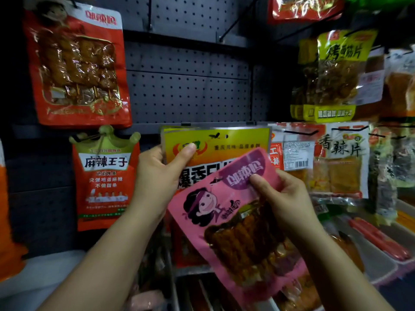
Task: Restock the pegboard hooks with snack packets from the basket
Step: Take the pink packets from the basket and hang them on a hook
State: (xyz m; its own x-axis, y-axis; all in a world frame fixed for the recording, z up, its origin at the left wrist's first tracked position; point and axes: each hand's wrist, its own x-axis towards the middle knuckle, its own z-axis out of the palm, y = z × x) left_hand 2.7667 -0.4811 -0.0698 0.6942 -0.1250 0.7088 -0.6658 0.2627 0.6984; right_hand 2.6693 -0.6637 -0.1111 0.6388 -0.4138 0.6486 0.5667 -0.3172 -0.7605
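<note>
My left hand (160, 173) grips the upper left corner of a yellow and orange snack packet (224, 144), thumb across its front. My right hand (285, 198) holds a pink snack packet (224, 212) near its top edge, tilted and lying over the yellow one. The pink packet shows a cartoon face and brown strips through a clear window. Both packets are held in front of the grey pegboard (188, 95), whose middle panel is bare. Two empty black hooks (233, 25) stick out above it. The basket is not clearly visible.
A large red packet (78, 68) hangs upper left, with a smaller red crown-topped packet (105, 178) below it. Yellow packets (332, 75) and white and red ones (336, 162) hang at right. Trays of red sausages (379, 241) sit lower right.
</note>
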